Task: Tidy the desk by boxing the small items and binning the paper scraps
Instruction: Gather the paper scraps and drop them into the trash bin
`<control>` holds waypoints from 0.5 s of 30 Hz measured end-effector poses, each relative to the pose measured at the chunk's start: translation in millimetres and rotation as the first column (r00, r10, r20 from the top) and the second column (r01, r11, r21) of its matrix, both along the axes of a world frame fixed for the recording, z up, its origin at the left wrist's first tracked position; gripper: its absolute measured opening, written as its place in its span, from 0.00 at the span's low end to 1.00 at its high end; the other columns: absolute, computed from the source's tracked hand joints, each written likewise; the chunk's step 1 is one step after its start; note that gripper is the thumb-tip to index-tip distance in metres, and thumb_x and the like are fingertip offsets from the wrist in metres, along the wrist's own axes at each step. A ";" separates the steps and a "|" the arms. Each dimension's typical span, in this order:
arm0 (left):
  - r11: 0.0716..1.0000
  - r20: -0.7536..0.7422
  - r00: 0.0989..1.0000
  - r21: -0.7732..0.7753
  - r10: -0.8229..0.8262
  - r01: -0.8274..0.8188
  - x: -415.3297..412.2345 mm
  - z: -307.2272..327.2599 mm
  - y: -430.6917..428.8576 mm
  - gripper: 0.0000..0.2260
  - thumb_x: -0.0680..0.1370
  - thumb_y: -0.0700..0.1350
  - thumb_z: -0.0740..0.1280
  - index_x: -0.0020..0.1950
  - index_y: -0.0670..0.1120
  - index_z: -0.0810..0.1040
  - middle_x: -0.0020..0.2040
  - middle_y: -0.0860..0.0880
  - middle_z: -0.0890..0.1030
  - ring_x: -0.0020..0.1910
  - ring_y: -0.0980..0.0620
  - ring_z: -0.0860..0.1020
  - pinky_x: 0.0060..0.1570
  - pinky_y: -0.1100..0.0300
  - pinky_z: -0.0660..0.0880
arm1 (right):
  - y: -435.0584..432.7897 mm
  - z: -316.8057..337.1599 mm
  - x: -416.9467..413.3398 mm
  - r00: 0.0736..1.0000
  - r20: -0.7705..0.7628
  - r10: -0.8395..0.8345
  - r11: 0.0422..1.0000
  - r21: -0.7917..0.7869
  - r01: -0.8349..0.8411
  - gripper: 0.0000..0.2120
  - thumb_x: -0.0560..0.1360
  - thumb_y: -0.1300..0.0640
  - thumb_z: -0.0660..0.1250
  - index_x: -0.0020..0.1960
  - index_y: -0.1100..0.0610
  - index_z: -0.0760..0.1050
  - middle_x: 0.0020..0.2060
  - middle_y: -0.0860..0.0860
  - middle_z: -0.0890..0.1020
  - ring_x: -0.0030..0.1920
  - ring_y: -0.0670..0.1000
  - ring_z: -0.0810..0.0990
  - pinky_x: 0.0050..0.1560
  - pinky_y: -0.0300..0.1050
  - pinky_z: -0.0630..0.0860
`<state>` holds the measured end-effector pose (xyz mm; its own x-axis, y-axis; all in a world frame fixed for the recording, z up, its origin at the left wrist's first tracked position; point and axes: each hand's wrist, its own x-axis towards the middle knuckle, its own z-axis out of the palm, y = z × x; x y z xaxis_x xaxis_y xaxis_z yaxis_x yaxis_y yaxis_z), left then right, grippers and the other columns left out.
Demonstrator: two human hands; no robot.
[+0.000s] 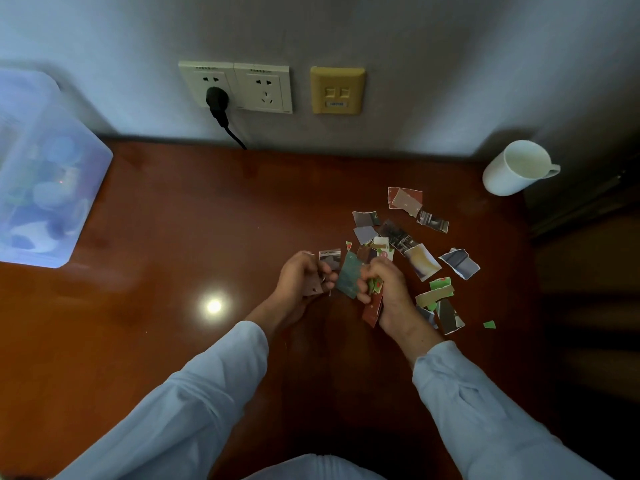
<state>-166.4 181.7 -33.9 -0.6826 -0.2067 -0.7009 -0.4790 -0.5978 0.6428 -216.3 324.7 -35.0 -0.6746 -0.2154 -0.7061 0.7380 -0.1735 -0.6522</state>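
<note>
Gathering was in hand: the left hand (304, 276) and right hand (385, 289) each clutched some paper scraps (424, 261), the rest lying just beside them on the desk (207, 220), probably to be collected next.

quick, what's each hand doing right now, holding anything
Left hand: closed, pinching a pale brown torn paper scrap.
Right hand: closed, gripping a bunch of green and dark red torn paper scraps.
</note>
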 end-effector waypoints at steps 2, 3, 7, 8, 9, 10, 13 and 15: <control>0.999 0.014 1.000 -0.033 -0.004 0.005 -4.3 -1.6 -0.5 0.06 0.69 0.36 0.56 0.44 0.43 0.67 0.29 0.48 0.75 0.29 0.49 0.73 0.30 0.59 0.70 | 1.6 -0.9 -3.6 0.999 -0.038 0.037 0.992 0.124 -0.032 0.11 0.73 0.68 0.61 0.37 0.55 0.66 0.26 0.49 0.66 0.23 0.46 0.62 0.21 0.36 0.56; 0.997 0.019 0.999 -0.069 -0.027 0.028 -6.7 -2.2 0.0 0.06 0.69 0.37 0.57 0.45 0.44 0.67 0.29 0.48 0.73 0.28 0.49 0.71 0.28 0.60 0.68 | 2.3 -1.3 -5.8 0.995 -0.056 0.083 0.975 0.212 -0.069 0.11 0.74 0.67 0.62 0.38 0.54 0.67 0.26 0.48 0.65 0.23 0.45 0.61 0.22 0.36 0.55; 0.925 0.077 0.983 -0.331 -0.169 0.185 -16.6 -5.1 4.0 0.01 0.78 0.40 0.60 0.46 0.44 0.70 0.34 0.50 0.73 0.29 0.55 0.70 0.25 0.64 0.67 | 2.0 -8.3 -15.5 0.910 -0.217 0.354 0.811 0.556 -0.183 0.08 0.73 0.62 0.67 0.40 0.52 0.71 0.35 0.49 0.76 0.36 0.51 0.75 0.34 0.43 0.71; 0.863 0.116 0.969 -0.440 -0.218 0.247 -18.7 -5.9 4.0 0.01 0.78 0.41 0.62 0.49 0.44 0.71 0.38 0.50 0.75 0.32 0.56 0.72 0.28 0.65 0.69 | 1.7 -9.6 -17.5 0.863 -0.253 0.437 0.747 0.637 -0.191 0.06 0.73 0.60 0.68 0.44 0.50 0.72 0.41 0.48 0.79 0.44 0.52 0.78 0.40 0.45 0.74; 0.772 0.161 0.948 -0.551 -0.274 0.317 -19.8 -6.9 3.9 0.05 0.77 0.42 0.64 0.52 0.45 0.71 0.42 0.50 0.76 0.37 0.55 0.75 0.32 0.64 0.70 | 1.9 -10.7 -19.2 0.809 -0.261 0.526 0.658 0.728 -0.193 0.08 0.74 0.58 0.68 0.50 0.49 0.73 0.47 0.48 0.81 0.49 0.53 0.79 0.44 0.46 0.75; 0.662 0.218 0.919 -0.640 -0.329 0.389 -20.5 -8.5 3.1 0.09 0.77 0.45 0.65 0.55 0.46 0.72 0.47 0.51 0.77 0.42 0.53 0.76 0.36 0.61 0.71 | 3.2 -11.7 -21.2 0.749 -0.244 0.616 0.547 0.817 -0.183 0.12 0.75 0.57 0.67 0.57 0.47 0.72 0.51 0.49 0.82 0.52 0.54 0.80 0.45 0.46 0.75; 0.374 0.366 0.834 -0.767 -0.414 0.522 -22.7 -11.8 0.7 0.17 0.77 0.51 0.65 0.65 0.49 0.69 0.55 0.52 0.79 0.51 0.49 0.79 0.41 0.60 0.70 | 7.1 -12.7 -26.6 0.585 -0.156 0.796 0.285 0.949 -0.135 0.25 0.76 0.56 0.66 0.71 0.46 0.63 0.58 0.51 0.81 0.59 0.58 0.79 0.48 0.50 0.76; 0.221 0.423 0.804 -0.811 -0.418 0.542 -24.0 -14.3 0.6 0.18 0.77 0.53 0.65 0.65 0.49 0.68 0.58 0.51 0.79 0.52 0.48 0.79 0.40 0.59 0.70 | 8.1 -14.2 -29.2 0.557 -0.093 0.825 0.212 0.965 -0.153 0.26 0.77 0.55 0.66 0.72 0.47 0.62 0.60 0.51 0.80 0.60 0.58 0.78 0.50 0.50 0.76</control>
